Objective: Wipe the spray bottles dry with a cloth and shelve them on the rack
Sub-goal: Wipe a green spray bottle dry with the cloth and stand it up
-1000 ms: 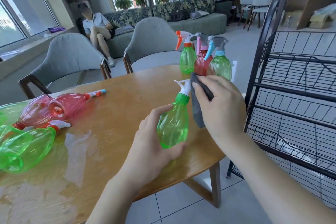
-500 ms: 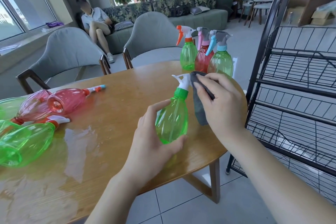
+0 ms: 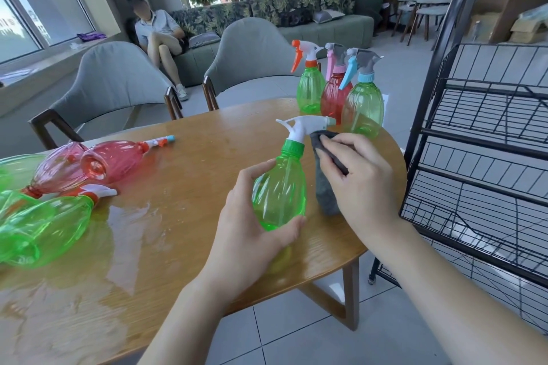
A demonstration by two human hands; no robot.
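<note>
My left hand (image 3: 252, 234) grips a green spray bottle (image 3: 280, 187) with a white trigger head, held upright just above the wooden table (image 3: 178, 216). My right hand (image 3: 358, 181) holds a grey cloth (image 3: 324, 190) right beside the bottle's neck and right side. Three bottles stand upright at the table's far right: a green one with an orange trigger (image 3: 310, 89), a red one (image 3: 333, 98) and a green one with a blue collar (image 3: 363, 107). On the left lie red bottles (image 3: 112, 160) and green bottles (image 3: 44, 228). The black wire rack (image 3: 480, 157) stands to the right.
Water films the tabletop (image 3: 130, 225) near the lying bottles. Two grey chairs (image 3: 118, 80) stand behind the table. A person sits on a sofa (image 3: 160, 35) farther back. Tiled floor lies between the table and the rack.
The bottle's trigger head has turned to point left and stands more upright. My right hand with the cloth has shifted down a little beside the neck.
</note>
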